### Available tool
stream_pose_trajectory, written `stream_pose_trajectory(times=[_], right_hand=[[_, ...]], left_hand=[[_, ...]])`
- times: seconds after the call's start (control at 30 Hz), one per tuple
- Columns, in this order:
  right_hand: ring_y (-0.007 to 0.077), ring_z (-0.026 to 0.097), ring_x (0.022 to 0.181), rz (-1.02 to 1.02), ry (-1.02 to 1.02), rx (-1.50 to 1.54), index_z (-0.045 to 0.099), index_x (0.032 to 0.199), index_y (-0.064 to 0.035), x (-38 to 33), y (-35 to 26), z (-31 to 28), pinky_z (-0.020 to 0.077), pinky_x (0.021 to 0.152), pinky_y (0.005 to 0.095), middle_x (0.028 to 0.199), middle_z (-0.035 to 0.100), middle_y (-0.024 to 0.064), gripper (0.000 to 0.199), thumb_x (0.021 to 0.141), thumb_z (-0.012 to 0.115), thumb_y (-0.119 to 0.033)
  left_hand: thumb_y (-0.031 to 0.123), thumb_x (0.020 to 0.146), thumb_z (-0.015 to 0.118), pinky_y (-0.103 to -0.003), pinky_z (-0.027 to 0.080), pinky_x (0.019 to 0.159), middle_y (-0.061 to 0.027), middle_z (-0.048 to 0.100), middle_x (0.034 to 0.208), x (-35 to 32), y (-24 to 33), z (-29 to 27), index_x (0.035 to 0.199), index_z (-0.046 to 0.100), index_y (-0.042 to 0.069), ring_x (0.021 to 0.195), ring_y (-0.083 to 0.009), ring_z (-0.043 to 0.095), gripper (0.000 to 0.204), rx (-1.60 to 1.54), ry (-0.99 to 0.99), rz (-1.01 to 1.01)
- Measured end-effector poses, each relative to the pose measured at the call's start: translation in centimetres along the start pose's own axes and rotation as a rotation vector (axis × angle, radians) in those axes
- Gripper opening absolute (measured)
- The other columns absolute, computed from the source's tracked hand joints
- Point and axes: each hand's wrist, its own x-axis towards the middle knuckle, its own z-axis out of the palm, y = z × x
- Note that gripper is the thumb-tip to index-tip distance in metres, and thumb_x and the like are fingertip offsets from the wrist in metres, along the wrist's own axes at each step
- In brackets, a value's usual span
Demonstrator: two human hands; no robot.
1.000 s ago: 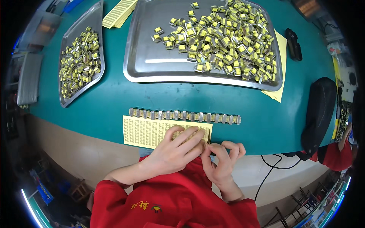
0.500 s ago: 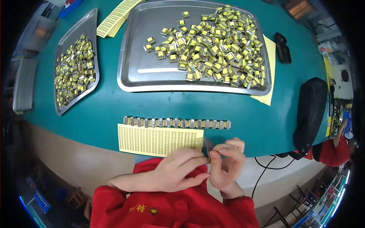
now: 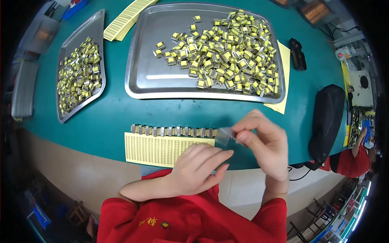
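Note:
A row of small transformers (image 3: 170,131) with metal-clad cores stands along the upper edge of a yellow label sheet (image 3: 152,148). My left hand (image 3: 198,166) lies by the sheet's lower right corner, its fingers stretched out and the thumb apart, holding nothing. To the right, my right hand (image 3: 265,143) is raised with thumb and forefinger pinched on a thin greyish strip (image 3: 224,136). That strip is smeared by motion, and its kind cannot be made out. It reaches over the right end of the row and hides some transformers there.
A large metal tray (image 3: 142,60) heaped with yellow-wrapped transformers lies beyond the row. A smaller tray (image 3: 100,24) of them sits at left. More yellow sheets (image 3: 121,24) lie between. On the right are a black case (image 3: 329,121) and a dark object (image 3: 298,54). A co-worker's red sleeve (image 3: 356,162) shows at far right.
My right hand has moved up and away from my left hand, carrying the thin strip toward the row's right end. The left hand has loosened and lies slightly lower.

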Motion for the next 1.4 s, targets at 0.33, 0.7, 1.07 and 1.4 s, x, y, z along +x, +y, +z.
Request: stream_pose_trajectory(times=[0.33,0.7,1.07,1.4], right_hand=[[0.0197,0.055,0.081,-0.162,-0.213,-0.484,0.072,0.088,-0.0039,3.5,3.2,-2.6,0.0415,0.080,0.0327,0.081,0.066,0.0037,0.008,0.082,0.072,-0.010],[0.0199,0.048,0.087,-0.299,-0.145,-0.572,0.074,0.087,-0.0105,3.8,4.4,-1.2,0.0303,0.092,0.0352,0.077,0.065,-0.0026,0.006,0.081,0.074,-0.013],[0.0186,0.048,0.090,-0.273,-0.179,-0.540,0.073,0.086,-0.0137,3.7,4.9,-0.8,0.0252,0.094,0.0386,0.075,0.062,-0.0047,0.006,0.082,0.076,-0.016],[0.0178,0.048,0.087,-0.215,-0.212,-0.546,0.073,0.083,-0.0133,3.8,4.5,-0.8,0.0247,0.093,0.0378,0.071,0.062,-0.0053,0.005,0.080,0.077,-0.013]], left_hand=[[0.009,0.064,0.072,-0.037,0.042,0.084,-0.0065,0.061,0.109,-3.1,-2.4,0.2,0.096,0.071,0.011,0.101,-0.0280,0.055,0.032,0.774,0.210,0.161],[0.028,0.074,0.067,-0.041,0.034,0.099,-0.0115,0.059,0.122,-2.9,-1.8,-0.7,0.101,0.074,0.015,0.118,-0.0326,0.048,0.031,0.897,0.191,0.063],[0.040,0.084,0.058,-0.040,0.035,0.099,-0.0088,0.064,0.122,-3.2,-3.2,-0.5,0.103,0.075,0.018,0.120,-0.0294,0.051,0.034,0.878,0.234,0.056],[0.038,0.083,0.059,-0.043,0.038,0.099,-0.0108,0.064,0.124,-3.0,-3.4,-0.5,0.107,0.073,0.015,0.118,-0.0316,0.053,0.036,0.767,0.237,0.013]])
